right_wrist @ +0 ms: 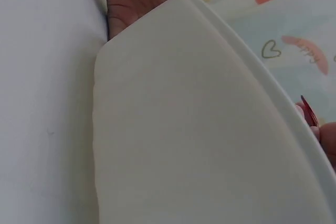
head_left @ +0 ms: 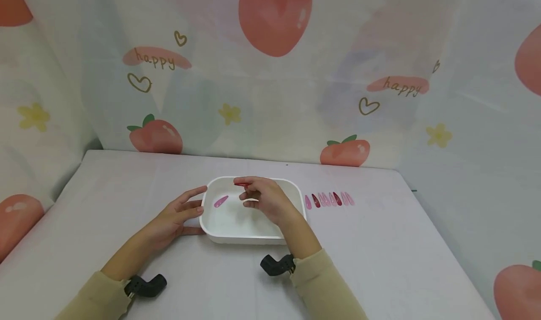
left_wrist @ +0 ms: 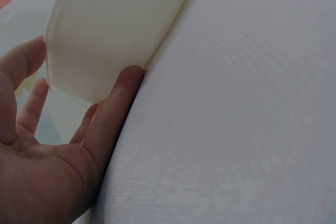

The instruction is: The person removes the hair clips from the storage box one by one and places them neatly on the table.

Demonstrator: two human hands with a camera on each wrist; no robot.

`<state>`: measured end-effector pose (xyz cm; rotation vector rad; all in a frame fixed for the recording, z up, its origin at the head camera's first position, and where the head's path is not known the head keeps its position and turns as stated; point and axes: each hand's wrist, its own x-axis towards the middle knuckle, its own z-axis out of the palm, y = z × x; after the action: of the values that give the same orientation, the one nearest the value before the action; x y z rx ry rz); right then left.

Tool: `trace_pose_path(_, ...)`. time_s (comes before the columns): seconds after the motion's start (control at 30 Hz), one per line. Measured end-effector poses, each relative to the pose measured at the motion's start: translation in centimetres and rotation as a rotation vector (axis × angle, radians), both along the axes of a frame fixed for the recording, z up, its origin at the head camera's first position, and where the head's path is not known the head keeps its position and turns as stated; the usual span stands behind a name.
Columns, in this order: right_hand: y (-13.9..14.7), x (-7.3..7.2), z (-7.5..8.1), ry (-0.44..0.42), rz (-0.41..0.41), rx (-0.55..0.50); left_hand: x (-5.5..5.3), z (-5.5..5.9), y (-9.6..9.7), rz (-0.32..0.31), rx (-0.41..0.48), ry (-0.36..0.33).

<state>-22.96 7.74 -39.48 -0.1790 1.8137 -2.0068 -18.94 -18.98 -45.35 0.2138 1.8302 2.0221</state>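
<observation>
A white tray (head_left: pixel 253 239) with rounded corners stands on the table. Along its left end my left hand (head_left: pixel 171 219) rests with fingers spread, fingertips at the rim and wall; the left wrist view shows its fingers (left_wrist: pixel 128 80) against the tray's side. Over the tray, my right hand (head_left: pixel 270 200) pinches a red snap hair clip (head_left: pixel 242 184) between thumb and fingertips. That clip also shows edge-on past the rim in the right wrist view, where the tray wall hides most of the hand. One pink hair clip (head_left: pixel 220 201) lies inside the tray, towards its left.
Right of the tray, several pink and red hair clips (head_left: pixel 329 199) lie side by side in a row on the white-covered table (head_left: pixel 389 254). A printed fabric backdrop (head_left: pixel 270 104) with fruit and hearts rises behind the table's far edge.
</observation>
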Motion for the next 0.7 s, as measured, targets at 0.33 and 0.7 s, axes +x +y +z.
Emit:
trace_pose_path(0.33, 0.69, -0.16, -0.17, -0.004, -0.027, -0.185, 0.05, -0.05, 0.01, 0.002, -0.003, 0.007)
trace_pose_path(0.7, 0.74, -0.16, -0.12, 0.044, -0.077, -0.225, 0.01, 0.00, 0.01, -0.010, 0.005, 0.015)
